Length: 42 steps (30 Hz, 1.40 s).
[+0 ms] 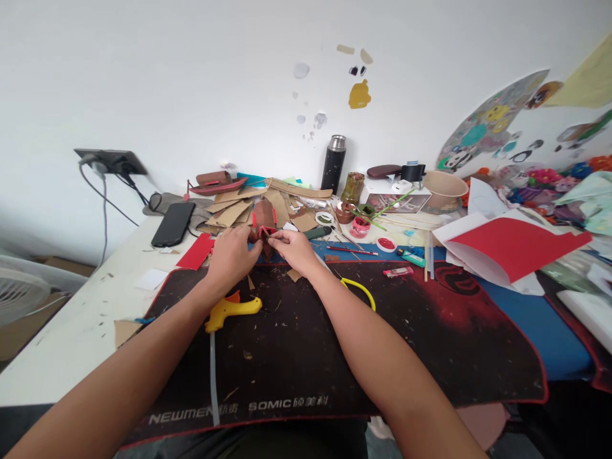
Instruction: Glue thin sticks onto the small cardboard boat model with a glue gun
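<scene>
Both my hands meet at a small brown model with red trim (pixel 264 215), which stands at the back edge of the dark mat (pixel 306 344). My left hand (pixel 235 256) closes on the model's left side, its thumb near the front end. From the right, my right hand (pixel 292 250) pinches at the red and brown front end with thumb and forefinger. The exact piece between those fingertips is too small to make out. A yellow glue gun (pixel 232 312) lies below my left hand, and yellow-handled scissors (pixel 361 290) lie right of my right wrist.
Cardboard scraps (pixel 234 210) pile up behind the hands, beside a brown model boat (pixel 217 185). A phone (pixel 173 224) lies at the left. Behind stand a black flask (pixel 334 164) and open paint pots (pixel 360 226). Red paper (pixel 516 245) curls at the right.
</scene>
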Motion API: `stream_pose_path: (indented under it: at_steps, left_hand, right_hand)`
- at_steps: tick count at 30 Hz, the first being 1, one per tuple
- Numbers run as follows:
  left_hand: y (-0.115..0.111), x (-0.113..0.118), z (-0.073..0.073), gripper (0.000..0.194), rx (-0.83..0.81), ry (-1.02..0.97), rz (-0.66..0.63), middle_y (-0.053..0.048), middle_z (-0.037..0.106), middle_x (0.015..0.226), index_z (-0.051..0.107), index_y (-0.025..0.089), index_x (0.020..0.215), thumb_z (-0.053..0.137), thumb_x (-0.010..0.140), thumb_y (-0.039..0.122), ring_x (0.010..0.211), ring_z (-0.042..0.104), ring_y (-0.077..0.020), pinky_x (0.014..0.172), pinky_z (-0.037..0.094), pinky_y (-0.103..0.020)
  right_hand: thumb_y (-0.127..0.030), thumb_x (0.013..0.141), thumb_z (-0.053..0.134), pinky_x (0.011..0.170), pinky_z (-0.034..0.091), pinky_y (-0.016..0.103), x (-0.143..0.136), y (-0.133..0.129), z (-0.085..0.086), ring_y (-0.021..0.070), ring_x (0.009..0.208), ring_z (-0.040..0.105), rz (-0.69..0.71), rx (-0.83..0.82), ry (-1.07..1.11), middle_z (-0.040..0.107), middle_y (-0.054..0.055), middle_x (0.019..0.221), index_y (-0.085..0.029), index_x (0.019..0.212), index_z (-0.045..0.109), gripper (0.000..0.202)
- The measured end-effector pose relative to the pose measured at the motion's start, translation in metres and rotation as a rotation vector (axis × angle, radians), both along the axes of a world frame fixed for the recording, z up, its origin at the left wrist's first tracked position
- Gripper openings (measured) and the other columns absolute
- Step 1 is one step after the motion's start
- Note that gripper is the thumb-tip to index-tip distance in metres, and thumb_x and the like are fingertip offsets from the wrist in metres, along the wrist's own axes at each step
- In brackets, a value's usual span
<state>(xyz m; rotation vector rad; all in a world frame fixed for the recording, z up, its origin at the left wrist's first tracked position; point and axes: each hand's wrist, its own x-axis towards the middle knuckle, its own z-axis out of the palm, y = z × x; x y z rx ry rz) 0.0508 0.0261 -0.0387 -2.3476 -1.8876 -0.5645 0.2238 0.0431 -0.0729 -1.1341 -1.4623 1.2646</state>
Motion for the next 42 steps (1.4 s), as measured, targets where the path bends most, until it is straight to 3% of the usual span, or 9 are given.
stream_pose_path:
  at_steps: [11,20,30,42]
  left_hand:
    - [0.002,-0.007,-0.002,0.018,0.004,-0.029,-0.08,-0.013,0.077,0.106,0.071,0.022,0.097,0.058,0.094,0.035,0.105,0.068,-0.0363,0.09,0.05,-0.047]
    - [0.003,-0.012,-0.004,0.016,-0.012,-0.038,-0.108,-0.012,0.077,0.106,0.071,0.022,0.098,0.059,0.096,0.033,0.106,0.068,-0.0354,0.092,0.049,-0.046]
    - [0.002,-0.015,-0.003,0.017,0.004,-0.046,-0.151,-0.012,0.077,0.107,0.071,0.022,0.099,0.058,0.095,0.033,0.105,0.067,-0.0347,0.093,0.048,-0.047]
    - [-0.001,-0.015,0.003,0.014,-0.007,-0.033,-0.166,-0.011,0.076,0.106,0.072,0.024,0.098,0.063,0.093,0.033,0.105,0.064,-0.0348,0.091,0.047,-0.046]
  right_hand:
    - [-0.029,0.089,0.068,0.071,0.046,0.026,0.001,-0.002,0.002,0.0151,0.074,0.063,0.036,0.049,-0.027,0.072,0.001,0.08,-0.017,0.09,0.074,0.013]
    - [-0.027,0.092,0.068,0.076,0.049,0.027,0.002,-0.002,0.001,0.0176,0.082,0.067,0.034,0.113,-0.114,0.077,0.003,0.089,-0.018,0.092,0.076,0.012]
    - [-0.034,0.094,0.065,0.064,0.042,0.026,0.004,-0.005,0.003,0.0132,0.061,0.053,0.045,0.068,-0.081,0.06,-0.003,0.065,-0.015,0.101,0.078,0.024]
    - [-0.035,0.093,0.065,0.062,0.039,0.025,0.005,-0.003,0.0,0.013,0.06,0.05,0.055,0.075,-0.08,0.057,-0.004,0.062,-0.017,0.094,0.077,0.021]
